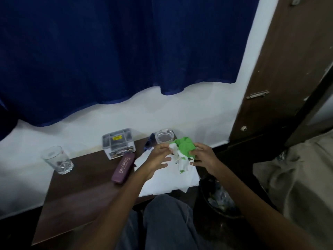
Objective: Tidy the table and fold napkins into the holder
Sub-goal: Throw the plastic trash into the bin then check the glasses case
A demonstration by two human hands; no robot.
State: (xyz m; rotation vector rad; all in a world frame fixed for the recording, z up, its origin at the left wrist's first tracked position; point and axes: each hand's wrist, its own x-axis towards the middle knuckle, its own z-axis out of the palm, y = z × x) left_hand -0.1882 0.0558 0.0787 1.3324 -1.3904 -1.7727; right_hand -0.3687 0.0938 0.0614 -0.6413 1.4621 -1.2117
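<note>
Both my hands hold a crumpled green and white wad [182, 149] above the right end of the dark wooden table [75, 193]. My left hand [158, 157] pinches its white part between thumb and forefinger, the other fingers spread. My right hand [202, 156] grips the green part from the right. Under them lies a flat white napkin [162, 181] that overhangs the table's front right corner. A clear plastic compartment holder [118, 142] stands at the back of the table.
A drinking glass [57, 160] stands at the back left. A maroon case [123, 167] lies beside the holder. A glass ashtray [164, 137] sits at the back right. A dark bin [219, 197] with litter stands on the floor right of the table. My knees are below.
</note>
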